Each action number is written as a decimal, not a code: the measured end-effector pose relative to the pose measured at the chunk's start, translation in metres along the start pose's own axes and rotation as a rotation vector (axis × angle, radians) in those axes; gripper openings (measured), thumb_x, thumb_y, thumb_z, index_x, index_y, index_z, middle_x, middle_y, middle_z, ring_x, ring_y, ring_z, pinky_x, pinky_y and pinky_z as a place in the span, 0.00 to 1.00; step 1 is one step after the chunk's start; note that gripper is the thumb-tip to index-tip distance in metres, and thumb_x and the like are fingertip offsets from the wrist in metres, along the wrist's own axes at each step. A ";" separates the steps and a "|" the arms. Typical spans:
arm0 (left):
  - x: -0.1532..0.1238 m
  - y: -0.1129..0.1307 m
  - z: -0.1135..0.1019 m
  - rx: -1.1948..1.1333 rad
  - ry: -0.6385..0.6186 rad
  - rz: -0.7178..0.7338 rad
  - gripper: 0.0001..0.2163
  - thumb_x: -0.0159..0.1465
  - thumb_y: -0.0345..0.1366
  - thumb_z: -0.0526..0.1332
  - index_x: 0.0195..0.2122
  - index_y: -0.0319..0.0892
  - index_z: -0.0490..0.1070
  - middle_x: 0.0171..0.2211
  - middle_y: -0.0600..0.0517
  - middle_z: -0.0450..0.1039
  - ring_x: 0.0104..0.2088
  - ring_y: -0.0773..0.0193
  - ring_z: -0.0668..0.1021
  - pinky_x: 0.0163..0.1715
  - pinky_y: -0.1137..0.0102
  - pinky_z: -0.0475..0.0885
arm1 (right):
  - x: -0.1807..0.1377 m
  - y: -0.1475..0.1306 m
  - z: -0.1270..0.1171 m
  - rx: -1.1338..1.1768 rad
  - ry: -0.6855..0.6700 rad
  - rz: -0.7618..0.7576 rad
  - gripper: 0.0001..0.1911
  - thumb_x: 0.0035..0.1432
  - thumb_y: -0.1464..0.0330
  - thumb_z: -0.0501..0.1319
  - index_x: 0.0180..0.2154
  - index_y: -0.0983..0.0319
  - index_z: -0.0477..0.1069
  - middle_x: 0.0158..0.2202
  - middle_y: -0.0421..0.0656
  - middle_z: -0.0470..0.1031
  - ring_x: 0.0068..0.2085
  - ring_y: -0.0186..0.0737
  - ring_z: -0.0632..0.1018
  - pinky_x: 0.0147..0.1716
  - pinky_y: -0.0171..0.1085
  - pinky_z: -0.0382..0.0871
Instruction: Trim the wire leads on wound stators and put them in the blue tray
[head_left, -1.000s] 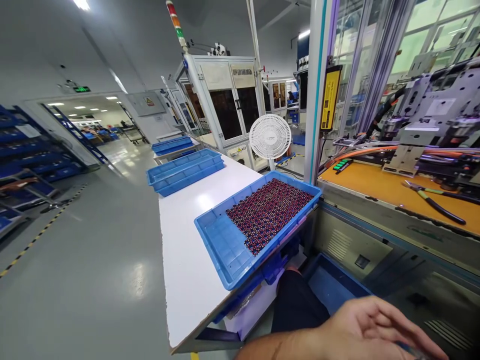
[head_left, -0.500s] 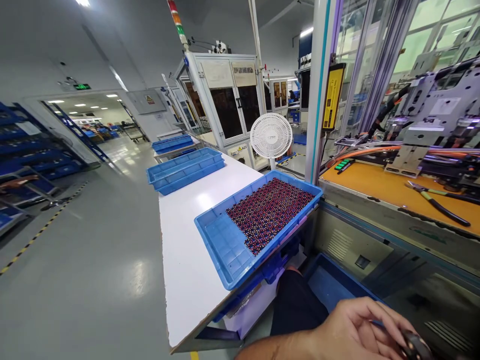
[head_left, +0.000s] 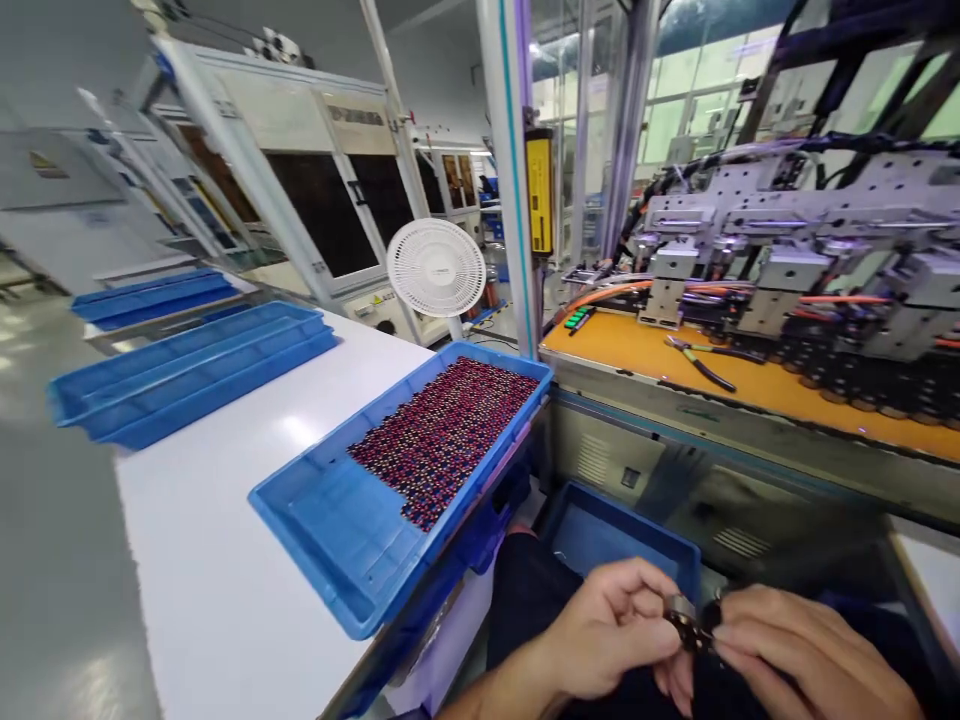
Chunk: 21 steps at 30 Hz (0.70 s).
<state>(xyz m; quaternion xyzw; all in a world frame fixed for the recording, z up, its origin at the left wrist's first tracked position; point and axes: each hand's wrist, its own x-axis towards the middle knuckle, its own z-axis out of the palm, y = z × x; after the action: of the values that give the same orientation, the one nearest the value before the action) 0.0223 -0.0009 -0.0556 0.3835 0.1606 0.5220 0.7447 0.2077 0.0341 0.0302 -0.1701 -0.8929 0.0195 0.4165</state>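
Note:
Over my lap, at the lower right, my left hand (head_left: 604, 635) pinches a small round metallic part (head_left: 681, 612) with dark, holed faces between thumb and fingers. Close beside it my right hand (head_left: 806, 655) has its thumb and fingertips pressed together at the part's right edge. Whatever those right fingertips grip is too small and blurred to name. To the left, a blue tray (head_left: 315, 570) on the white table holds many small red, dark and pale pieces (head_left: 457, 430) packed side by side; its near left portion shows bare blue plastic.
Stacked blue trays (head_left: 210, 360) sit farther back on the white table (head_left: 202, 540), with a white fan (head_left: 437, 268) behind. Pliers (head_left: 705, 362) lie on the orange machine bench (head_left: 607, 340), near a row of dark round parts (head_left: 862, 385). A blue bin (head_left: 600, 530) stands below.
The view has swung right, bringing more of the machine into sight. My right hand now shows, and both hands meet at the round part.

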 end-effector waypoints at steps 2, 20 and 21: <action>-0.003 0.014 0.011 0.022 0.022 0.062 0.14 0.60 0.38 0.69 0.42 0.40 0.68 0.25 0.55 0.76 0.20 0.71 0.79 0.21 0.80 0.70 | 0.013 -0.007 -0.004 0.007 -0.035 0.022 0.08 0.66 0.74 0.56 0.37 0.60 0.72 0.30 0.40 0.78 0.29 0.33 0.80 0.30 0.30 0.74; -0.004 0.029 0.012 0.471 0.344 0.412 0.12 0.56 0.24 0.69 0.38 0.46 0.78 0.48 0.48 0.80 0.42 0.57 0.84 0.43 0.63 0.81 | 0.018 -0.026 0.021 1.046 0.006 1.040 0.11 0.58 0.64 0.64 0.28 0.64 0.69 0.24 0.38 0.69 0.24 0.28 0.69 0.23 0.29 0.65; -0.004 0.029 0.011 0.453 0.335 0.406 0.11 0.56 0.24 0.69 0.38 0.47 0.79 0.47 0.48 0.81 0.42 0.57 0.84 0.44 0.62 0.81 | 0.017 -0.024 0.021 1.140 -0.035 1.102 0.13 0.57 0.62 0.65 0.28 0.64 0.68 0.22 0.37 0.68 0.23 0.28 0.68 0.22 0.29 0.65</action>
<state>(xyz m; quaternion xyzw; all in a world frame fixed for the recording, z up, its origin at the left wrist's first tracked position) 0.0084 -0.0038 -0.0276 0.4719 0.3128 0.6665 0.4849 0.1746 0.0188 0.0330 -0.3477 -0.5389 0.6797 0.3559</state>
